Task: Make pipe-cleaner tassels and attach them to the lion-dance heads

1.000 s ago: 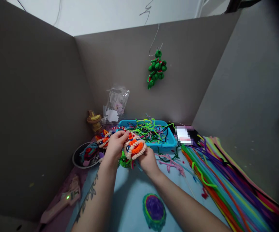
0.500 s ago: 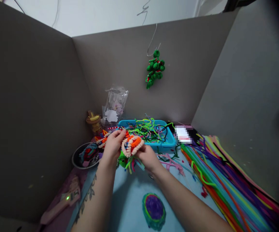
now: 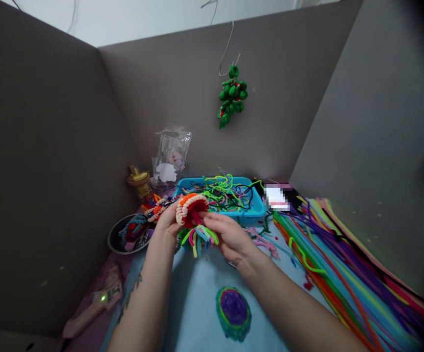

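A pipe cleaner figure (image 3: pixel 184 208), orange and cream outside with a hollow red inside, is tilted between my hands above the mat. My left hand (image 3: pixel 167 222) grips its left side, the fingers partly hidden behind it. On its right, my right hand (image 3: pixel 232 239) has its fingers closed at the red inner part. Just under the figure hangs a tuft of multicoloured pipe cleaner ends (image 3: pixel 202 237); whether it is joined to the figure I cannot tell. Below my hands lies a fuzzy oval piece (image 3: pixel 234 309), purple in the middle with a green and teal rim.
A blue tray (image 3: pixel 261 209) of pipe cleaner scraps stands behind my hands. Long pipe cleaners (image 3: pixel 347 274) lie on the right. On the left are a metal bowl (image 3: pixel 111 244) and a pink tool with a green light (image 3: pixel 90 313). A green ornament (image 3: pixel 233 95) hangs from a wire.
The figure has turned, so its hollow red inside now faces me instead of its cream and orange outside. My right hand has shifted its fingers to the red part.
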`<action>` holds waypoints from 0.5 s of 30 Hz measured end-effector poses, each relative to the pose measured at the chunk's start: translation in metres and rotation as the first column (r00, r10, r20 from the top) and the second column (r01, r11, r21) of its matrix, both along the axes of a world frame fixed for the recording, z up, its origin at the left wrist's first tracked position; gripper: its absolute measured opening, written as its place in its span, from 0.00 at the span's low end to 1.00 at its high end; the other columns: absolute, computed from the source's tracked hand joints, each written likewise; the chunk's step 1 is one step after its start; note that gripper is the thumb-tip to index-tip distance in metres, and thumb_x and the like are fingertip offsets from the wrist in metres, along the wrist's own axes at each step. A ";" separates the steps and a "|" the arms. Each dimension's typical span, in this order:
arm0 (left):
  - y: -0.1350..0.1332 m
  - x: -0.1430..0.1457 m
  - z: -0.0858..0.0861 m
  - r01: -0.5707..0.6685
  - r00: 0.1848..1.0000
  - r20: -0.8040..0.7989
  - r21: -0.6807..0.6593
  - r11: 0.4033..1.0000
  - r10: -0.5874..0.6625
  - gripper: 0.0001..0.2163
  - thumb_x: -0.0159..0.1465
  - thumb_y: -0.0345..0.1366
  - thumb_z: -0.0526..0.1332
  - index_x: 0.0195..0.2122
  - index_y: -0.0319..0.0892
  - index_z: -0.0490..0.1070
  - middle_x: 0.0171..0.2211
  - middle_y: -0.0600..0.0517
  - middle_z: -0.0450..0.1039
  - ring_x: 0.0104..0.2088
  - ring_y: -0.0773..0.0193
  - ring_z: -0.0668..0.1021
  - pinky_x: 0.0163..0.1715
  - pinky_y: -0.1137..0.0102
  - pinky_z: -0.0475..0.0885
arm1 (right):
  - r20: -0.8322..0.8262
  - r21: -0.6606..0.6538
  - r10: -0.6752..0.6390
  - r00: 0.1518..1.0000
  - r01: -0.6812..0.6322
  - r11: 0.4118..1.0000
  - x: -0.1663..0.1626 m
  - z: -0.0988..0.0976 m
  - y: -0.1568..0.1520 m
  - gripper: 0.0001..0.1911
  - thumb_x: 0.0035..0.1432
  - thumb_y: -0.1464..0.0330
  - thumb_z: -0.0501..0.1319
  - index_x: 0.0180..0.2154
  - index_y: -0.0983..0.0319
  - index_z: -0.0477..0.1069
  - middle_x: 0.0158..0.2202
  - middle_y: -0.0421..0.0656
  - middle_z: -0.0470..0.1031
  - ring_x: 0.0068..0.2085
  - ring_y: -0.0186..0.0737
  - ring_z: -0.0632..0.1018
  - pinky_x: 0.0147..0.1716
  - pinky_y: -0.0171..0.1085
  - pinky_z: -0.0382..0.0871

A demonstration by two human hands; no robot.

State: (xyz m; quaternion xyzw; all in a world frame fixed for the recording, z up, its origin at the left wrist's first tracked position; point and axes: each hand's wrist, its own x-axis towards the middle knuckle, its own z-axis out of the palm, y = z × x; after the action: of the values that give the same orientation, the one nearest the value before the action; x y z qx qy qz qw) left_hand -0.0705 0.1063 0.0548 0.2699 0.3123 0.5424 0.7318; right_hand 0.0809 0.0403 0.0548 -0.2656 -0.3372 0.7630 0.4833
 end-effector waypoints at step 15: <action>-0.036 0.002 0.029 -0.068 0.956 -0.249 0.327 0.942 0.155 0.16 0.45 0.44 0.73 0.27 0.38 0.74 0.25 0.52 0.75 0.25 0.68 0.75 0.28 0.73 0.71 | 0.074 0.103 0.059 0.996 -0.066 0.992 -0.009 -0.004 -0.007 0.26 0.31 0.68 0.76 0.38 0.62 0.76 0.35 0.43 0.80 0.36 0.41 0.79 0.37 0.38 0.72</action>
State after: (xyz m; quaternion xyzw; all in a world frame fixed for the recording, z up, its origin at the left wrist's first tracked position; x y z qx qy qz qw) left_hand -0.0688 0.0706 0.0835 0.4368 0.3339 0.5840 0.5972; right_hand 0.0723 0.0330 0.0505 -0.2559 -0.4023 0.7489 0.4603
